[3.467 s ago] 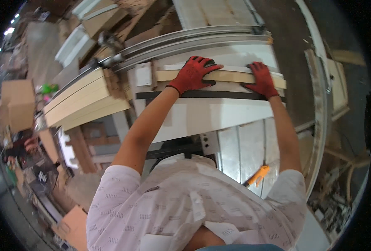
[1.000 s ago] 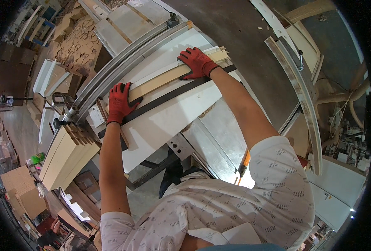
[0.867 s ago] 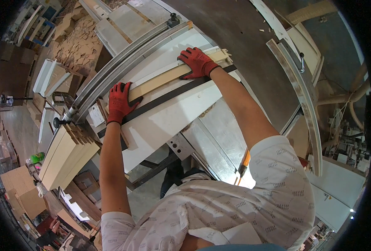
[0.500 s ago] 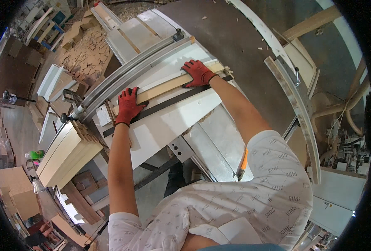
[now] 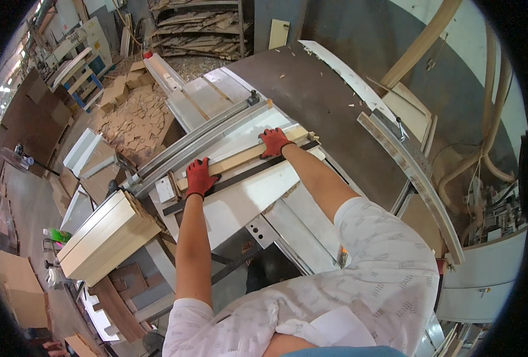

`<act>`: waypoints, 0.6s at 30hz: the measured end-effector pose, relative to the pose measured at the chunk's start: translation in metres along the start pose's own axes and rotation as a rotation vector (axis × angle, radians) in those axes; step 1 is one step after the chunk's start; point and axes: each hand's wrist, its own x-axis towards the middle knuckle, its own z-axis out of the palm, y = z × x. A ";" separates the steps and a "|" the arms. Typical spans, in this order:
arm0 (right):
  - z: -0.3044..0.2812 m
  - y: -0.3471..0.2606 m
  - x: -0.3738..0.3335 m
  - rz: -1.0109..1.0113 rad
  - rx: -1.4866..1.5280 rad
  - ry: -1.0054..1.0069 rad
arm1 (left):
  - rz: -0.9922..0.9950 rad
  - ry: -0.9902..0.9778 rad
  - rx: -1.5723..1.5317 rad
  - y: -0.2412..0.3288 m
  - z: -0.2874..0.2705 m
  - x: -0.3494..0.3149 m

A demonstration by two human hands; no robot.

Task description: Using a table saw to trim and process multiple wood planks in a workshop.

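Note:
A long pale wooden strip [image 5: 237, 162] lies slantwise across the white board [image 5: 240, 205] of a sliding saw table. My left hand [image 5: 201, 177], in a red and black glove, grips its near-left part, fingers over the far side and thumb apart on the near side. Farther right along the same strip, my right hand [image 5: 274, 143], gloved alike, holds it near its far end. A dark flat bar [image 5: 249, 172] runs parallel on my side of the strip. Beyond the strip stretches a metal fence rail [image 5: 201, 134]. What lies under my palms is hidden.
Stacked pale boards [image 5: 106, 241] stand at the left, next to the table. Behind the fence is a heap of thin wood offcuts [image 5: 133, 119]. A long worn beam [image 5: 415, 172] stands at the right, with hoses [image 5: 487, 143] beyond it. Shelves [image 5: 198, 27] of scrap stand far back.
The view has tilted up, so shelves and more of the background show, and the table sits lower in the picture. Both hands stay on the wooden strip in much the same places.

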 end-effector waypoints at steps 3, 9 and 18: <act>-0.006 -0.004 0.006 0.021 -0.016 -0.081 | 0.013 0.026 0.000 -0.004 0.001 -0.001; 0.003 -0.012 -0.011 0.094 0.026 0.053 | 0.023 0.043 -0.007 -0.002 -0.001 -0.004; 0.025 -0.081 -0.247 0.377 0.239 0.467 | 0.073 0.032 0.007 0.001 0.011 0.006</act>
